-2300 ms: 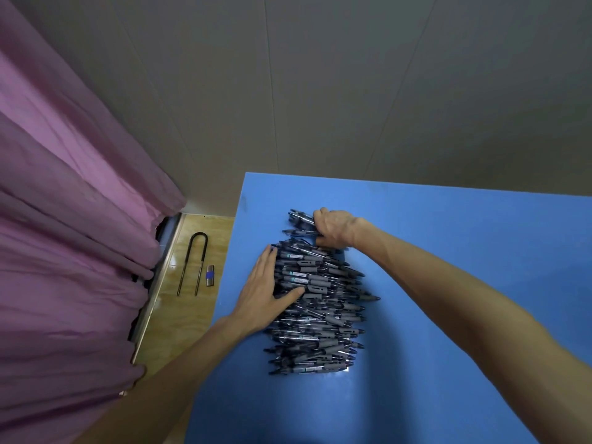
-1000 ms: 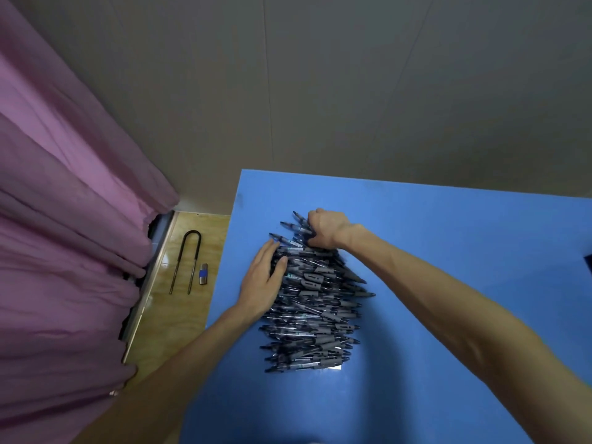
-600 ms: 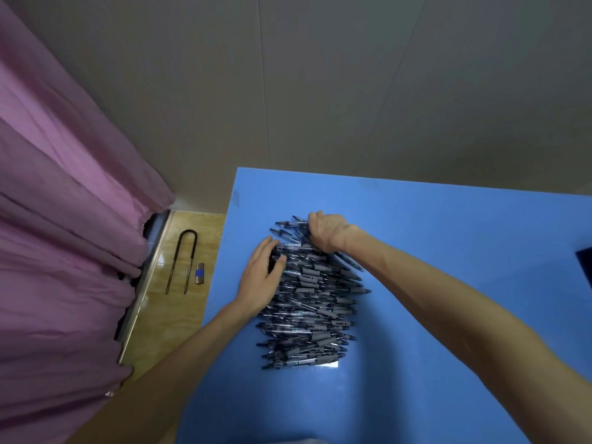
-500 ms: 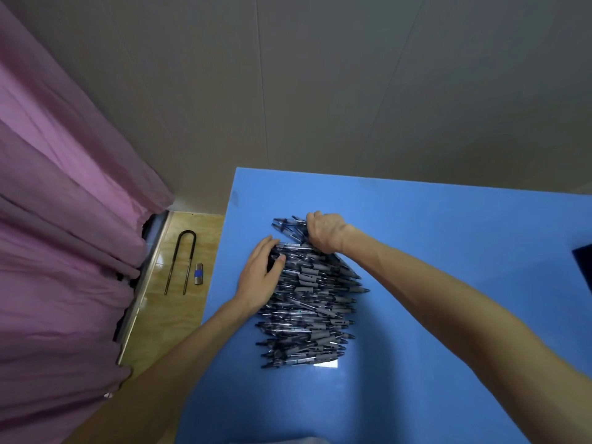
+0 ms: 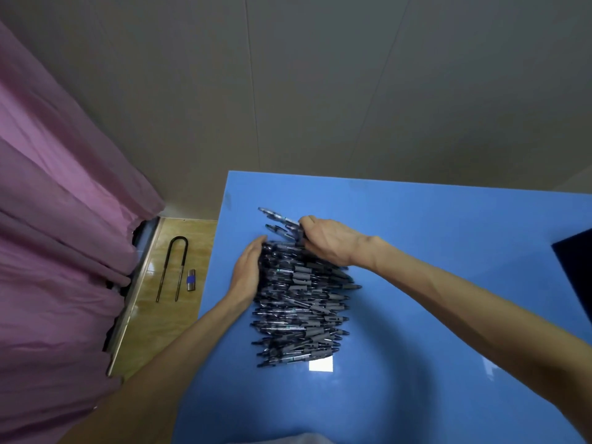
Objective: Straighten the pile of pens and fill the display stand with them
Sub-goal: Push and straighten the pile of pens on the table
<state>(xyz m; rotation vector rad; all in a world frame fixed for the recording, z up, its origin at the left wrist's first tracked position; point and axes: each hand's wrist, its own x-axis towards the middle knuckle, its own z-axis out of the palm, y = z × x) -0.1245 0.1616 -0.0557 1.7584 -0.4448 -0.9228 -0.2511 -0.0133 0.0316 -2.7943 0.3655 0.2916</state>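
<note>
1. I see the pile of pens lying on the blue worktop, near its left edge, most pens crosswise but ragged at both ends.
2. My left hand lies flat against the pile's left side, fingers straight, pressing. My right hand curls over the far end, gripping a few pens there.
3. Risk: two stray pens angle out at the far end; a hard squeeze could flick them towards the worktop's edge.
4. Risk: pushing from the left alone may skid the pile rightward rather than square it.
5. No display stand in view; a dark object at right, unidentified.
</note>
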